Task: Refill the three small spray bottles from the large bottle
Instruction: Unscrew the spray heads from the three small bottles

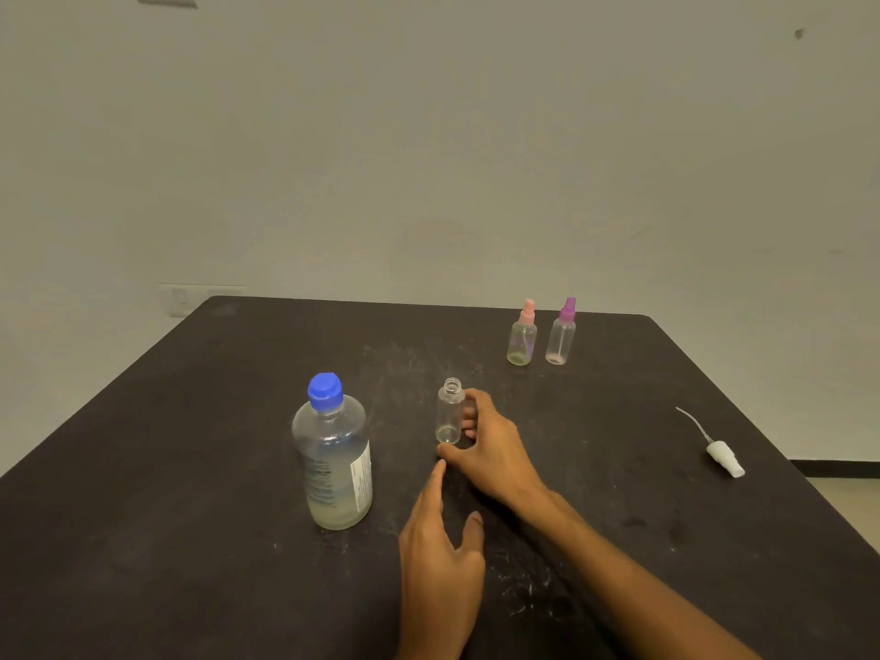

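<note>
The open small bottle stands upright on the desk, just right of the large bottle, whose blue cap is on. The right hand curls its grip round the small bottle; the left hand, fingers apart, is nearer the large bottle. Its label print is unreadable

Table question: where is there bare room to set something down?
Bare table lies left of the large bottle, and between the white spray head and the right hand. Crowded around the open small bottle and left hand.
</note>
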